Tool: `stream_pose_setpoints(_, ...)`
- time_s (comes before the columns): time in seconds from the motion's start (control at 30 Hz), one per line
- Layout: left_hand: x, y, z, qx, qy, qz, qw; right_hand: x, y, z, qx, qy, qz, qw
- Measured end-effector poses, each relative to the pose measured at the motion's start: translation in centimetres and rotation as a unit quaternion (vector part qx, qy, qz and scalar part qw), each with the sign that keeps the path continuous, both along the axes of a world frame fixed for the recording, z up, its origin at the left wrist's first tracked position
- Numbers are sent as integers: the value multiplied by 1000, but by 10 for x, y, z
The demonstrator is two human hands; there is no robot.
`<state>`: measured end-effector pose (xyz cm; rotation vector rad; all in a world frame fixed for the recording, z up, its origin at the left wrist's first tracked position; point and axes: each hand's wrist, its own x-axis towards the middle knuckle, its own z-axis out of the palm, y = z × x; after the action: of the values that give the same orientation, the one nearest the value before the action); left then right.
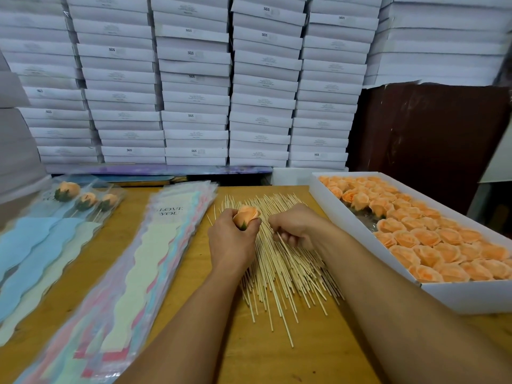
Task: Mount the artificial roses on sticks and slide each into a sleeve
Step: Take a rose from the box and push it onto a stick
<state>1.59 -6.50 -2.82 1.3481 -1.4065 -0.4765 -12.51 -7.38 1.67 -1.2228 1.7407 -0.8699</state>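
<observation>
Two hands: left hand (231, 236) grips rose (246, 214) | right hand (296, 228) pinches stick (285, 245) | sleeves (155, 259) left

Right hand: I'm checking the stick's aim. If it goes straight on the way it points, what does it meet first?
Probably the rose gripped in the left hand; the right hand points toward it, though depth is unclear.

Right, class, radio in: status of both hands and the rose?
Left hand grips rose. Right hand pinches stick. Rose not yet mounted. Nothing in the way.

Three sleeved roses (86, 200), one held rose (247, 214), one box of roses (424, 231), two hands (231, 239).
</observation>
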Motion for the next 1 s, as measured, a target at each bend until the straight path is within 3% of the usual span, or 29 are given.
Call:
stream_pose_setpoints(0.27, 0, 1, 1, -2, 1, -3, 1000, 0, 16, -7, 36, -61, 45, 996)
stream_pose_setpoints(0.47, 0, 2, 2, 5, 21, -18, 1000, 2, 23, -8, 7, -80, 44, 996)
stream_pose_setpoints(0.7, 0, 4, 5, 11, 35, -21, 999, 3, 31, -4, -30, -169, 40, 984)
stream_pose_setpoints(1.0, 4, 1, 6, 41, 119, -43, 991, 6, 42, -5, -46, -105, 84, 990)
